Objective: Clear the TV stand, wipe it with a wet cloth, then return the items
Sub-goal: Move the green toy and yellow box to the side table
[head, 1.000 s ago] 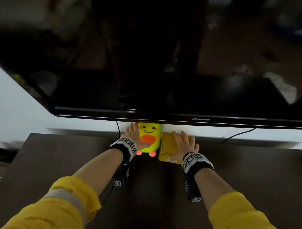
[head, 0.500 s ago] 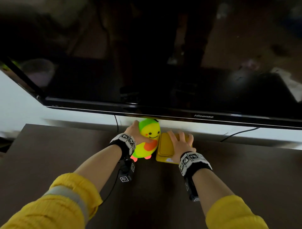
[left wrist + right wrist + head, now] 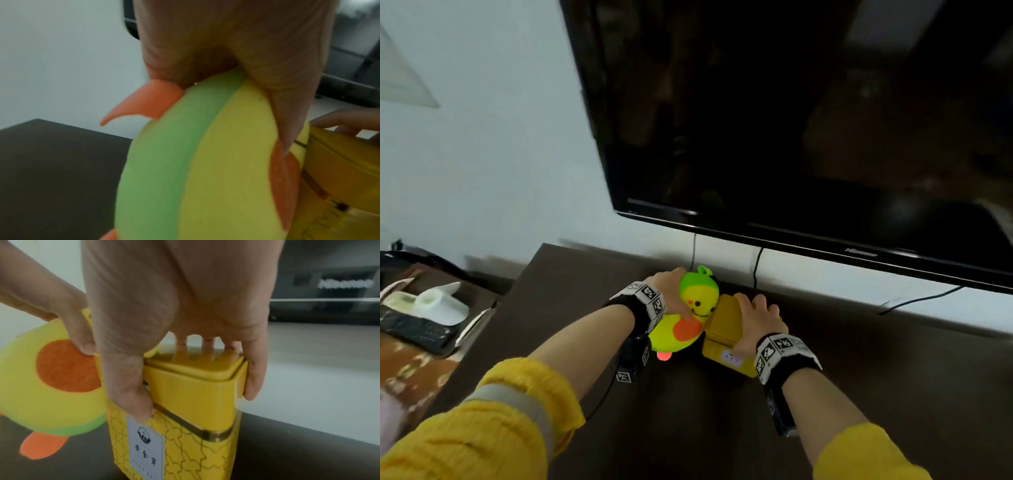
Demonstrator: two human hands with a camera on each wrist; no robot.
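A yellow and green plush toy [image 3: 681, 318] with an orange belly patch and a smiling face is gripped by my left hand [image 3: 674, 291], tilted and lifted off the dark TV stand [image 3: 585, 308]. In the left wrist view the plush toy [image 3: 195, 162] fills the frame under my thumb. My right hand [image 3: 753, 318] grips a yellow tea tin [image 3: 726, 329] from above, fingers over its lid. The right wrist view shows the yellow tea tin [image 3: 185, 410] with a white label, thumb on its front, and the plush toy [image 3: 51, 378] beside it.
A large black TV [image 3: 791, 120] hangs low over the stand's back, with cables [image 3: 756, 267] dropping behind. To the left a lower wooden table [image 3: 410, 370] carries a black remote [image 3: 414, 332] and a white tissue holder [image 3: 438, 305].
Both hands closed around the toy and the tin and pulled them forward from under the TV. The toy now tilts to the left and is raised; the view swung left.
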